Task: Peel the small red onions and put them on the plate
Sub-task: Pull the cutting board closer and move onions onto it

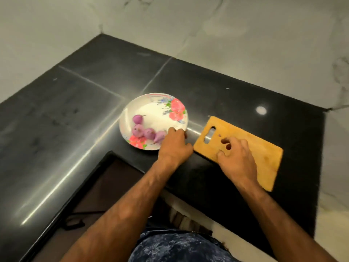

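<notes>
A white plate (151, 108) with pink flowers sits on the black counter. Several small purple peeled onions (143, 130) lie along its near left side. My left hand (174, 144) grips the plate's near right rim, fingers curled over the edge beside the onions. My right hand (236, 157) rests on a wooden cutting board (255, 144) just right of the plate, its fingers spread and bent on the board's handle end. The view is a little blurred.
The black stone counter (94, 95) wraps an inner corner, with marble walls (226, 35) behind and to the right. A dark opening (105, 182) lies below the counter's near edge. A bright light reflection (261, 110) shows beyond the board.
</notes>
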